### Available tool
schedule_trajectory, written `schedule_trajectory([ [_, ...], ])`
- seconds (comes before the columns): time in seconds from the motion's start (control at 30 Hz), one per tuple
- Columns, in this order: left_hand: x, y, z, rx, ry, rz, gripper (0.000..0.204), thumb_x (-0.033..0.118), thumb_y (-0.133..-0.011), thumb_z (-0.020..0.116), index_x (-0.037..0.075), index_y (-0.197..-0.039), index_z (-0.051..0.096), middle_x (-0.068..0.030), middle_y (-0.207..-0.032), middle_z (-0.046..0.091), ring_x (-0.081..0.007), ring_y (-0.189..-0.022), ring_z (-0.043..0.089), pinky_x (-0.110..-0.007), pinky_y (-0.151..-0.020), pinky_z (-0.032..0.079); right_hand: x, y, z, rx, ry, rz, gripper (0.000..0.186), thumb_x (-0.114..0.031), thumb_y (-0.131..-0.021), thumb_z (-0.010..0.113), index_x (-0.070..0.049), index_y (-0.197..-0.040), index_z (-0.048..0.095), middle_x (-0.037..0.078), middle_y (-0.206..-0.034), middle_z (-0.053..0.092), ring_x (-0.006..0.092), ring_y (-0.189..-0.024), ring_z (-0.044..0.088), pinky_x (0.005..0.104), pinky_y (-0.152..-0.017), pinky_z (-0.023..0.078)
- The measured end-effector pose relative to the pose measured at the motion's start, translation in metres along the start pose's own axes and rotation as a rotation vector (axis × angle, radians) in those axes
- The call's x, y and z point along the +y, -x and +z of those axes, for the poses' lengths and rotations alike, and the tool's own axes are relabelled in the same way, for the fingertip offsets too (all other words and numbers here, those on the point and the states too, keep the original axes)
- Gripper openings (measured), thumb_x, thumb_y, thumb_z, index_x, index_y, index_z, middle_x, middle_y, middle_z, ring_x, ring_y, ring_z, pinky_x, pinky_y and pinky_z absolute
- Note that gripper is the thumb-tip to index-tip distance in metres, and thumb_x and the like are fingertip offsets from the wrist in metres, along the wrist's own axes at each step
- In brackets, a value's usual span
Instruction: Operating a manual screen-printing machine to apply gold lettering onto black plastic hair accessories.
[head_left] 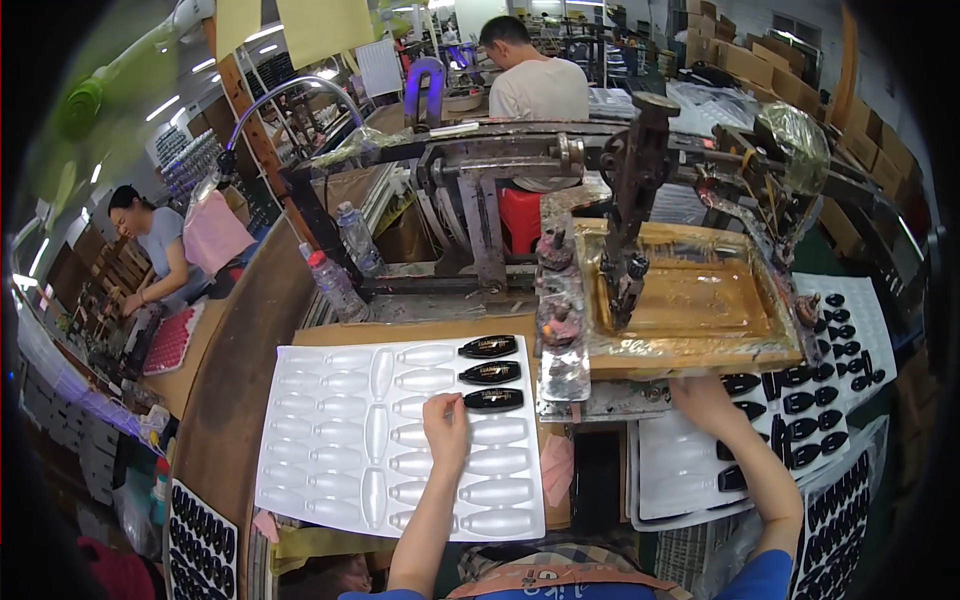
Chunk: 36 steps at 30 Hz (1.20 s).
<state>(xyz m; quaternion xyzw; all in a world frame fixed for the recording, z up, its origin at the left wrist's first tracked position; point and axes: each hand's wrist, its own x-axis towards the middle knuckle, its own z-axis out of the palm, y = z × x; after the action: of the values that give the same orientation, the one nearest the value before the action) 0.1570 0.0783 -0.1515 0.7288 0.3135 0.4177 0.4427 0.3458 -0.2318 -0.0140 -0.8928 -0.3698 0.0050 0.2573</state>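
My left hand (446, 428) is over the white moulded tray (320, 508), its fingertips pinched at the left end of a glossy black bottle-shaped piece (494, 400) with gold print. That piece lies in the right column of pockets, below two matching black pieces (490, 373). My right hand (703, 404) reaches under the front edge of the screen-printing frame (690, 357), beside a second white tray (672, 470) of plain black pieces. The frame hides its fingertips, and I cannot see whether they hold anything.
The press arm (640, 170) rises over the frame. Clear bottles (335, 285) stand behind the left tray. More trays of black pieces (205, 530) lie at both sides. One person (160, 245) works at the left, another (540, 85) sits ahead, back turned.
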Motion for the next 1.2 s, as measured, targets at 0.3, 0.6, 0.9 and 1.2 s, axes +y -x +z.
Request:
schedule_trajectory([
  [0.3, -0.007, 0.003, 0.000, -0.020, -0.127, 0.058, 0.019, 0.000, -0.076, 0.052, 0.000, -0.095, 0.053, -0.0140, -0.085, 0.054, -0.0266, -0.081, 0.052, -0.034, -0.072, 0.041, 0.026, -0.013, 0.009, 0.179, 0.450, -0.472, 0.027, -0.011, -0.074, 0.054, 0.000, -0.099, 0.052, 0.021, -0.092, 0.056, 0.0366, -0.092, 0.052, 0.0442, -0.081, 0.040],
  [0.6, 0.077, -0.010, 0.006, -0.002, -0.014, 0.282, 0.020, 0.005, -0.082, 0.050, -0.002, -0.100, 0.054, -0.0144, -0.097, 0.057, -0.0261, -0.092, 0.053, -0.031, -0.080, 0.040, 0.015, -0.009, -0.011, 0.071, 0.240, -0.173, 0.032, -0.005, -0.065, 0.061, -0.001, -0.093, 0.045, 0.017, -0.083, 0.054, 0.0358, -0.073, 0.055, 0.0431, -0.063, 0.044],
  [0.9, 0.115, -0.057, 0.067, -0.388, -0.024, 0.543, 0.019, 0.008, -0.079, 0.052, 0.000, -0.095, 0.058, -0.0118, -0.091, 0.060, -0.0196, -0.084, 0.056, -0.028, -0.077, 0.042, -0.002, 0.023, -0.045, -0.040, -0.284, 0.086, 0.059, -0.018, -0.065, 0.072, -0.001, -0.114, 0.045, 0.010, -0.102, 0.052, 0.0181, -0.077, 0.052, 0.0276, -0.065, 0.043],
  [1.2, 0.140, -0.086, 0.060, -0.502, 0.633, 0.155, 0.018, 0.011, -0.081, 0.055, -0.001, -0.094, 0.059, -0.0031, -0.089, 0.060, -0.0092, -0.082, 0.053, -0.022, -0.073, 0.042, -0.049, -0.010, -0.032, -0.148, -0.471, 0.034, 0.043, -0.023, -0.072, 0.068, -0.004, -0.108, 0.053, 0.009, -0.109, 0.055, 0.0223, -0.101, 0.050, 0.0332, -0.090, 0.037],
])
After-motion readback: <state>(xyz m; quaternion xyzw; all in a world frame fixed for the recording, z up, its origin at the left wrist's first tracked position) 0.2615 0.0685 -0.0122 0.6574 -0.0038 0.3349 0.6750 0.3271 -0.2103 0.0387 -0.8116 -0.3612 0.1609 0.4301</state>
